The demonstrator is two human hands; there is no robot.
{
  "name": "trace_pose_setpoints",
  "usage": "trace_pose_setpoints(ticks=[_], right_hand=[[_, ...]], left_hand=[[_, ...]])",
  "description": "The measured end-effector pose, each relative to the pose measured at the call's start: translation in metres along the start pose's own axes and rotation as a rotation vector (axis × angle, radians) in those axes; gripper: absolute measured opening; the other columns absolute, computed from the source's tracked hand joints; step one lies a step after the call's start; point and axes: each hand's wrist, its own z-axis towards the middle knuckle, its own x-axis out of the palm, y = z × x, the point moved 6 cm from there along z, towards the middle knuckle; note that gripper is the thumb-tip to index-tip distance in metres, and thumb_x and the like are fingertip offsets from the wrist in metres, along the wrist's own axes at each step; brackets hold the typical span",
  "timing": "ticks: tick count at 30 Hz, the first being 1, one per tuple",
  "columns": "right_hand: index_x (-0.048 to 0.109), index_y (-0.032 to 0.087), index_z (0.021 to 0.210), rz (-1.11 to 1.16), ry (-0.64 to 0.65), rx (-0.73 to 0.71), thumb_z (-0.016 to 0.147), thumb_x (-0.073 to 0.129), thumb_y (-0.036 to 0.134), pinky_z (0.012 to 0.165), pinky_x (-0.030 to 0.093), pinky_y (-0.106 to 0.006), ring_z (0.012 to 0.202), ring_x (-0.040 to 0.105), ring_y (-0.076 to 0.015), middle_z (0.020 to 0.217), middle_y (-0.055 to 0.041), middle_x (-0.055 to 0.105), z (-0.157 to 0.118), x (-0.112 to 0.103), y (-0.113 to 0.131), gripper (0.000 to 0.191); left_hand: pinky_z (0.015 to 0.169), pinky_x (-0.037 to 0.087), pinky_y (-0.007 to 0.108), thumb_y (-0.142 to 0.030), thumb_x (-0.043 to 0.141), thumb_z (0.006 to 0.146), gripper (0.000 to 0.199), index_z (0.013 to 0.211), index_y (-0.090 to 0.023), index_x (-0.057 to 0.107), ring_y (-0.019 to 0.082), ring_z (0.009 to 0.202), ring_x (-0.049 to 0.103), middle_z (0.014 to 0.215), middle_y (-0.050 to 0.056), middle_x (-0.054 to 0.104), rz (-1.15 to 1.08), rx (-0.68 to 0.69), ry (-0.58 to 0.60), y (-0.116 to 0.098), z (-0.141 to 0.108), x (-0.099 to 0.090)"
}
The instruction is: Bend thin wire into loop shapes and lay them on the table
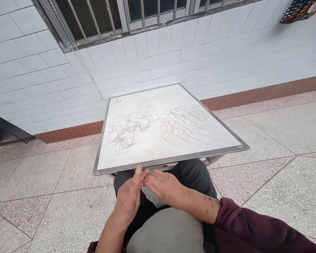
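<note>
My left hand (129, 195) and my right hand (168, 186) meet over my lap, just below the front edge of the white-topped table (147, 154). Their fingers are closed and pressed together at the tips. Whatever they pinch is hidden or too thin to name. A tan strip covers the tip of my left thumb, which points up. On the left of the tabletop lies a tangle of thin, bent, wire-like pieces (133, 126). Several thin wire-like pieces with a round loop at one end (184, 123) are spread over the right side.
A small red and white object (118, 101) sits at the table's far left corner. Metal trim edges the table, which stands by a white tiled wall (152, 63) with a barred window (142, 14). A dark patterned cloth item (297, 12) hangs at upper right.
</note>
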Motion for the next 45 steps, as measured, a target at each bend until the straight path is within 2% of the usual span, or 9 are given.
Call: trace_pose_setpoints(ticks=[4,8,15,19,23,28,33,38,45], right_hand=[[0.053,0.018,0.084,0.010,0.005,0.001,0.092,0.042,0.010,0.061,0.042,-0.026,0.066,0.046,-0.0144,0.071,-0.0013,0.056,-0.003,0.002,-0.001,0.015],[0.051,0.018,0.082,-0.025,0.036,-0.001,0.092,0.043,0.011,0.061,0.040,-0.027,0.065,0.044,-0.0147,0.072,-0.0014,0.055,-0.006,0.007,-0.004,0.015],[0.049,0.018,0.082,-0.055,0.052,0.019,0.093,0.039,0.011,0.060,0.038,-0.028,0.064,0.041,-0.0154,0.073,-0.0020,0.053,-0.007,0.010,-0.009,0.017],[0.050,0.019,0.083,-0.016,0.050,0.037,0.093,0.038,0.011,0.059,0.038,-0.028,0.063,0.043,-0.0154,0.073,-0.0024,0.053,-0.007,0.008,-0.010,0.017],[0.053,0.019,0.087,0.138,0.027,0.171,0.090,0.041,0.011,0.061,0.041,-0.027,0.067,0.049,-0.0157,0.073,-0.0027,0.056,-0.006,0.008,-0.016,0.014],[0.058,0.019,0.082,0.533,-0.016,0.490,0.083,0.049,0.010,0.063,0.042,-0.024,0.065,0.054,-0.0124,0.072,0.0004,0.060,-0.007,0.008,-0.030,0.014],[0.063,0.019,0.075,0.803,-0.014,0.747,0.082,0.054,0.021,0.061,0.042,-0.023,0.063,0.055,-0.0120,0.068,0.0015,0.062,-0.013,0.015,-0.037,0.011],[0.063,0.019,0.073,0.790,-0.024,0.822,0.078,0.054,0.021,0.055,0.037,-0.022,0.058,0.050,-0.0104,0.062,0.0036,0.057,-0.019,0.022,-0.044,0.011],[0.056,0.018,0.065,0.918,-0.121,0.834,0.075,0.056,0.022,0.049,0.030,-0.022,0.051,0.035,-0.0082,0.055,0.0055,0.042,-0.017,0.027,-0.044,0.010]], left_hand=[[0.089,0.053,0.033,-0.009,0.038,0.094,0.066,0.149,-0.025,0.005,0.018,0.116,0.057,0.129,0.010,0.059,-0.068,-0.101,0.088,0.007,-0.001,0.004],[0.087,0.053,0.031,-0.012,0.039,0.095,0.066,0.148,-0.031,0.005,0.015,0.103,0.065,0.128,0.007,0.060,-0.086,-0.178,0.101,0.010,-0.001,0.005],[0.087,0.053,0.032,-0.012,0.038,0.094,0.066,0.149,-0.031,0.005,0.017,0.108,0.062,0.132,0.006,0.056,-0.026,-0.150,0.186,0.006,0.000,0.009],[0.082,0.054,0.033,-0.010,0.038,0.093,0.067,0.149,-0.027,0.005,0.018,0.099,0.065,0.130,0.010,0.057,0.064,-0.103,0.192,0.006,-0.002,0.014],[0.078,0.054,0.033,-0.005,0.040,0.091,0.069,0.149,-0.021,0.006,0.020,0.094,0.064,0.125,0.014,0.060,0.205,-0.008,0.163,0.003,-0.003,0.017],[0.083,0.052,0.034,0.000,0.041,0.088,0.073,0.149,-0.015,0.004,0.019,0.097,0.061,0.119,0.014,0.063,0.251,0.101,0.102,-0.004,0.001,0.019],[0.088,0.050,0.039,0.000,0.040,0.088,0.070,0.149,-0.013,0.008,0.023,0.108,0.057,0.123,0.016,0.060,0.328,0.137,0.091,-0.008,0.003,0.024],[0.088,0.050,0.042,-0.001,0.038,0.089,0.067,0.149,-0.015,0.012,0.025,0.107,0.057,0.121,0.017,0.060,0.381,0.139,0.119,-0.005,0.002,0.029],[0.087,0.050,0.043,0.003,0.036,0.086,0.070,0.149,-0.016,0.011,0.025,0.108,0.057,0.137,0.019,0.048,0.386,0.154,0.113,-0.003,0.003,0.035]])
